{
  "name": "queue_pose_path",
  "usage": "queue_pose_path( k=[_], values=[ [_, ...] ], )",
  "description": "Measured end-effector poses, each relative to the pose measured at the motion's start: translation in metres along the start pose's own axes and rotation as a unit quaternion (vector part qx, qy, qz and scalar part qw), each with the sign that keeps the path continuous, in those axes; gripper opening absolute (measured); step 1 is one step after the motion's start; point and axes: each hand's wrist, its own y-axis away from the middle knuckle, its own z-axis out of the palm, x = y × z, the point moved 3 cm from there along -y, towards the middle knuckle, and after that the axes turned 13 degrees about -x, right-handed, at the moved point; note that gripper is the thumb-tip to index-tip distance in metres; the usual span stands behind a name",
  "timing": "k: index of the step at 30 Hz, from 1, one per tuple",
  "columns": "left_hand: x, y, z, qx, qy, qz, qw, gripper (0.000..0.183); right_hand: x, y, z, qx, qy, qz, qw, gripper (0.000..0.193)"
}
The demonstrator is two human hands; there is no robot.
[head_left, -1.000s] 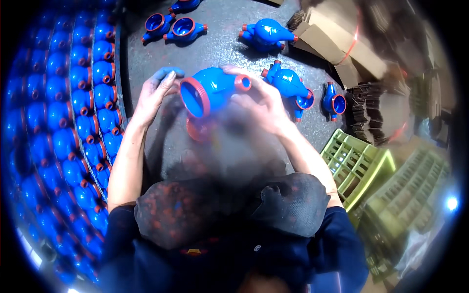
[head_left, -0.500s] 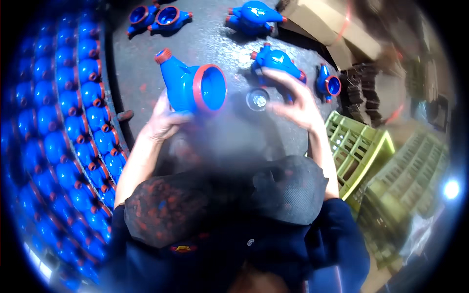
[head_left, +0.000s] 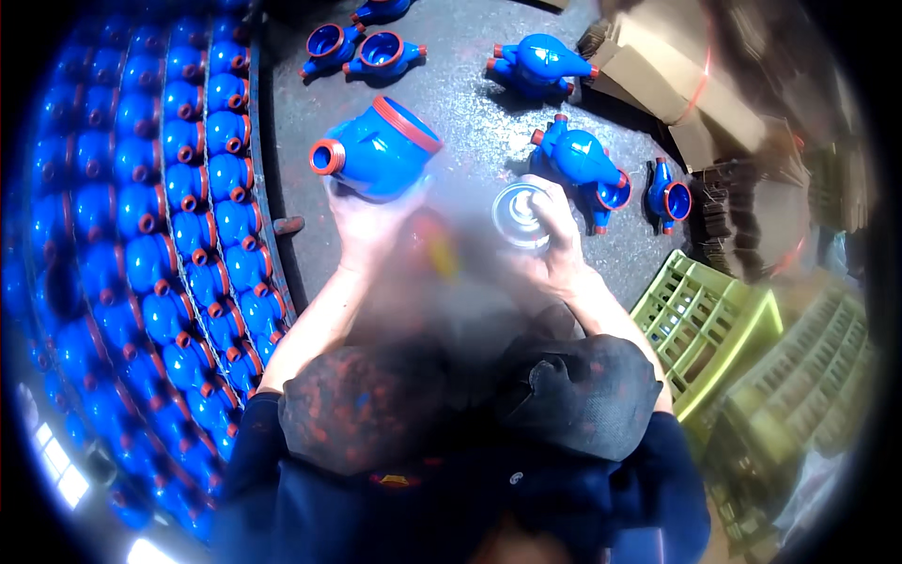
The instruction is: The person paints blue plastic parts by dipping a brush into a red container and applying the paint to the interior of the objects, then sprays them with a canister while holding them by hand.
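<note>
My left hand (head_left: 376, 218) grips a glossy blue water meter housing (head_left: 371, 160) from below. Its red threaded end faces the left, and its wide red-rimmed mouth tilts up to the right. At the right, my right hand (head_left: 554, 230) has its fingers closed on a clear round cup-like piece (head_left: 520, 216) with a shiny centre. The two pieces are apart. Between my wrists, a grey blur hides what lies there; a red and yellow patch (head_left: 438, 249) shows through it, too smeared to name.
More blue housings (head_left: 545, 66) lie on the dark worktop, some mouth up. Dense rows of them fill a rack (head_left: 225, 169) on the left. Cardboard (head_left: 658, 70) and a yellow-green plastic crate (head_left: 700, 324) stand at the right. A short rod end (head_left: 288, 226) juts beside the rack.
The housing has turned in my left hand, so its mouth points more upward and its threaded end left. My right hand's spread fingers have closed on the clear piece. The whole view has shifted.
</note>
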Motion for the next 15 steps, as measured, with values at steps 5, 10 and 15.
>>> queue_pose_path(
  k=[5,10,15],
  values=[
    [0.010,0.004,-0.001,0.046,-0.001,0.019,0.999,0.092,-0.053,-0.063,-0.009,-0.124,0.064,-0.037,0.989,0.070],
    [0.012,0.006,0.002,0.035,0.047,0.051,0.997,0.089,-0.066,-0.085,-0.005,-0.140,0.059,-0.028,0.988,0.067],
    [0.004,0.006,-0.004,0.036,0.020,0.076,0.996,0.079,-0.070,-0.099,0.000,-0.129,0.031,-0.040,0.990,0.069]
  ],
)
